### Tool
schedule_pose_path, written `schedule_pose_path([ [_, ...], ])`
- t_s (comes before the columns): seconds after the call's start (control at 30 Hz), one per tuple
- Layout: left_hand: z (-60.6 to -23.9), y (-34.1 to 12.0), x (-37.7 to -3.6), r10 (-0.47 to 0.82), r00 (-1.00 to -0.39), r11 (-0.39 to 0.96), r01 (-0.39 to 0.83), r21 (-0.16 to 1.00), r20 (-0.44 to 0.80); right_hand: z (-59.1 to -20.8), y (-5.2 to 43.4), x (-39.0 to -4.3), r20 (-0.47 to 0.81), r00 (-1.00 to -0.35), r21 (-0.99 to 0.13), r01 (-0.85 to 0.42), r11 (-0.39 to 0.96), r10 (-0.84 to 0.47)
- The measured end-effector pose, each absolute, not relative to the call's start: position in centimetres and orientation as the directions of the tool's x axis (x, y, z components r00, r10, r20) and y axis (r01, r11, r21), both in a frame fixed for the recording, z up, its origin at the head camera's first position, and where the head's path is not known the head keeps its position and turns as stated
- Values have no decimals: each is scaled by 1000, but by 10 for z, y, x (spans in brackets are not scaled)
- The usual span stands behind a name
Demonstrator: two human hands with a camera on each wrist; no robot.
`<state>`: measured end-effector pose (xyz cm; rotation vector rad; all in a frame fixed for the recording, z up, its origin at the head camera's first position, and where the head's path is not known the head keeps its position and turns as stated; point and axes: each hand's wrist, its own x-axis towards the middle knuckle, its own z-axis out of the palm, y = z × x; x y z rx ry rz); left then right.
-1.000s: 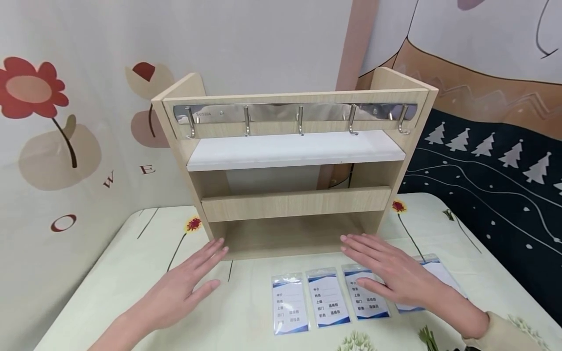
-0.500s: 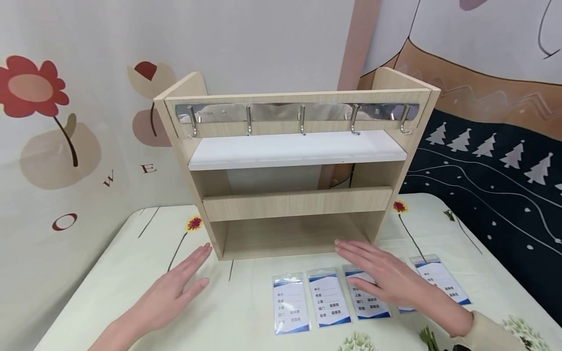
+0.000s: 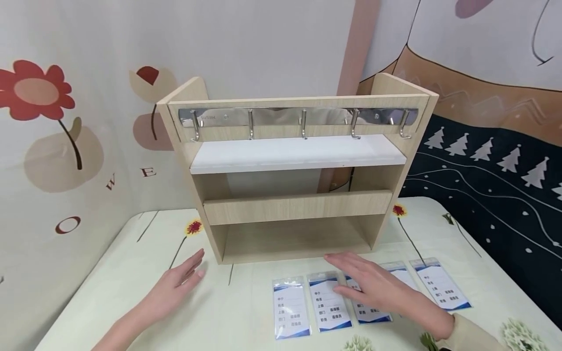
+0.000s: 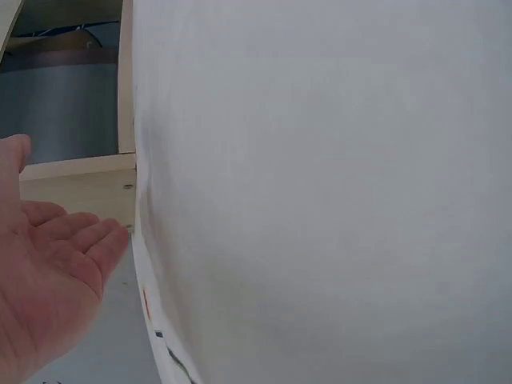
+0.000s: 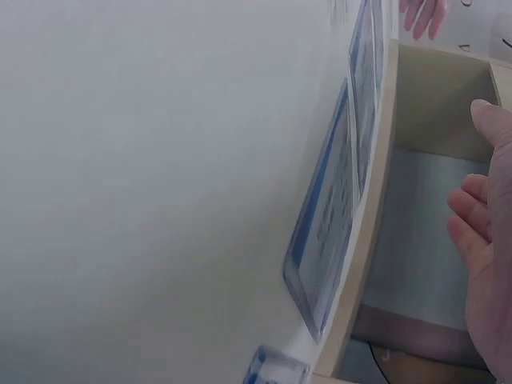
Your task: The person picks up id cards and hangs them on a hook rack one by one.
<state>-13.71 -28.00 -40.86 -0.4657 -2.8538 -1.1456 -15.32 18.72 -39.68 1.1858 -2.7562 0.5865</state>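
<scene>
both hands hover flat above the surface, fingers straight and loosely together, holding nothing. the right hand lies over the row of badge cards, its fingers covering the upper part of the third card, likely because that is the card nearest its reach; i cannot tell whether it presses the card or only floats over it. the left hand is off to the side, near the left foot of the wooden shelf but apart from it, palm down over bare cloth. the cards lie side by side just in front of the shelf, five as far as can be seen, flat and face up, so each can be lifted singly. above them, along the top rail of the shelf, runs a metal hook bar with five empty hooks, a number that matches the cards. the white board and the lower compartment carry nothing visible.
</scene>
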Motion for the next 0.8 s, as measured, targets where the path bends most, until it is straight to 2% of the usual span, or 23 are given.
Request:
schedule_pose_path([
  [0.27,-412,-272,-147,229,-971,603,196,773,67,-402,176,-155,237,-677,-326,-731,600,-696],
  [0.6,-415,-254,-159,230,-970,510,185,840,74,-410,161,-160,72,-714,-408,-658,633,-696],
  [0.8,-419,-242,-162,150,-983,542,170,823,105,-414,153,-169,33,-703,-370,-669,645,-711],
])
